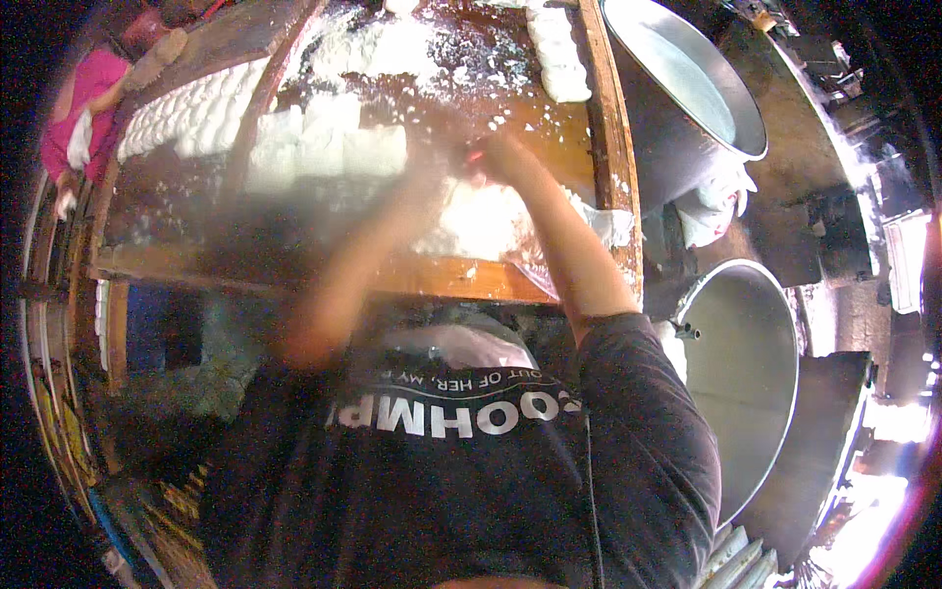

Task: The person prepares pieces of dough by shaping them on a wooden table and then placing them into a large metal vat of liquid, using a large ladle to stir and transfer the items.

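Observation:
My two hands meet over the floury wooden board [550, 141]. My left hand [425, 162] is badly smeared, its fingers unclear. My right hand [496, 157] is closed around something small with red on it, too blurred to name. Below them lies a bright white floury mass [481, 216], beside a crumpled cloth or plastic sheet [610, 226]. Pale rectangular white blocks [324, 147] sit in a row left of my hands, and a stack of white pieces [557, 54] stands along the board's upper right.
A tray of rounded white pieces [191, 108] is at left, near a co-worker in pink [83, 113]. A large metal vessel with pale liquid [692, 83] stands at upper right, a white sack [711, 206] below it, another metal vessel [736, 393] at lower right.

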`<move>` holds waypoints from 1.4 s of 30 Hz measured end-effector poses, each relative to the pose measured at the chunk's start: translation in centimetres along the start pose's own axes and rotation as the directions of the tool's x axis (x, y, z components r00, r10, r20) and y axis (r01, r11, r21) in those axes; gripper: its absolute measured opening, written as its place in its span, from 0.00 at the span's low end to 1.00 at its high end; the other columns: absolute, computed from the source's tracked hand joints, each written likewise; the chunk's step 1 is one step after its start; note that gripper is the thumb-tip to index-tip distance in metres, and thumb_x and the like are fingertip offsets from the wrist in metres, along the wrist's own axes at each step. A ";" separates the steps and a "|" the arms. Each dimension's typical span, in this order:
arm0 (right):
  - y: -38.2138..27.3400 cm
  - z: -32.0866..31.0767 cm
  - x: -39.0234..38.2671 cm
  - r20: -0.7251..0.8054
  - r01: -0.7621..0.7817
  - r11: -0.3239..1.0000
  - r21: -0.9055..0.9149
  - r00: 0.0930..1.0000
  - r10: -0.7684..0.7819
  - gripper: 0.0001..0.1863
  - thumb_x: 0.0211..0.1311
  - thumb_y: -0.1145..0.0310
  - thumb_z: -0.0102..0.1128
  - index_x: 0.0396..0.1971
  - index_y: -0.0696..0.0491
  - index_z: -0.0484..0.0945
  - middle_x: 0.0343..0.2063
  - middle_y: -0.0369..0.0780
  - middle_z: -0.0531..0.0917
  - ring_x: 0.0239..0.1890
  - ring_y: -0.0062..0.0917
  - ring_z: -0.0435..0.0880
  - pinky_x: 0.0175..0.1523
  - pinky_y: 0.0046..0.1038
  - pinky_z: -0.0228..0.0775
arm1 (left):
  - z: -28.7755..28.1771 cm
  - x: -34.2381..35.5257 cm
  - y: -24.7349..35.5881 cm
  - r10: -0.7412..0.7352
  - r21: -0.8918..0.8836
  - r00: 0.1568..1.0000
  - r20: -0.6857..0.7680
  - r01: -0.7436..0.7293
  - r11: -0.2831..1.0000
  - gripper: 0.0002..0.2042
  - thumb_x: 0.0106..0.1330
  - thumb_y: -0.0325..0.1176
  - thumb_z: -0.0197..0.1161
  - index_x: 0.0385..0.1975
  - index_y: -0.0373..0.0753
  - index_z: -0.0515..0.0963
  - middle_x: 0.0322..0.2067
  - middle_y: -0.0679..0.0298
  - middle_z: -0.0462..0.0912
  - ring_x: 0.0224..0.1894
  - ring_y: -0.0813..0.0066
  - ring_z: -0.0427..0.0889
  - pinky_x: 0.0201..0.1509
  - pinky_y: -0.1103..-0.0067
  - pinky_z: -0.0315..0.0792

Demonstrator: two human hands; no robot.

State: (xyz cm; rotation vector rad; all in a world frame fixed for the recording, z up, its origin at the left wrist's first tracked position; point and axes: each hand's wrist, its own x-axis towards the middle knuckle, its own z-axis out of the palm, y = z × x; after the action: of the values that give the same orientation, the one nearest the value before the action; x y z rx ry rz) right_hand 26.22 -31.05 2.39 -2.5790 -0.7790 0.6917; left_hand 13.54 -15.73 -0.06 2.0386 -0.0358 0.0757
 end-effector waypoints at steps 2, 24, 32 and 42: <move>-0.5 2.9 -1.1 -0.223 0.268 0.932 -0.243 0.920 -0.322 0.12 0.46 0.60 0.51 0.32 0.45 0.76 0.25 0.40 0.79 0.36 0.36 0.76 0.40 0.39 0.66 | 0.6 -0.2 -0.3 0.061 -0.149 0.978 -0.199 -0.092 0.985 0.15 0.59 0.30 0.51 0.46 0.39 0.63 0.25 0.61 0.75 0.29 0.76 0.74 0.35 0.80 0.68; 11.1 -6.1 -9.8 -0.559 -0.160 0.899 -0.408 0.823 -0.107 0.20 0.46 0.56 0.54 0.43 0.42 0.71 0.49 0.41 0.67 0.51 0.40 0.63 0.50 0.48 0.57 | 4.2 -3.4 4.6 -0.287 0.587 0.940 0.187 0.128 0.800 0.14 0.48 0.43 0.62 0.24 0.37 0.74 0.26 0.57 0.78 0.30 0.66 0.77 0.34 0.76 0.70; 8.2 -2.4 -17.3 -0.497 -0.290 0.904 -0.315 0.862 0.103 0.12 0.45 0.63 0.56 0.27 0.55 0.73 0.32 0.42 0.75 0.38 0.31 0.73 0.49 0.41 0.58 | 4.0 -1.1 -0.5 0.066 -0.002 0.995 0.069 -0.066 0.998 0.08 0.52 0.30 0.61 0.22 0.35 0.69 0.20 0.64 0.76 0.23 0.81 0.73 0.27 0.82 0.68; 7.4 -5.0 -15.8 -0.615 -0.216 0.967 0.133 0.748 0.251 0.12 0.43 0.64 0.61 0.22 0.58 0.76 0.16 0.41 0.78 0.17 0.20 0.75 0.23 0.23 0.67 | 12.6 -1.5 8.0 0.522 -0.140 0.722 0.454 -0.521 0.842 0.14 0.50 0.34 0.61 0.37 0.41 0.74 0.39 0.60 0.75 0.41 0.65 0.74 0.48 0.75 0.66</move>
State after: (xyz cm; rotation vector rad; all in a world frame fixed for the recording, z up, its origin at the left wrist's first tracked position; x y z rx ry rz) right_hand 20.54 -47.17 8.56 -2.6192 -0.2105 -0.1222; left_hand 12.04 -30.63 1.27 1.9397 -0.9324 -0.0787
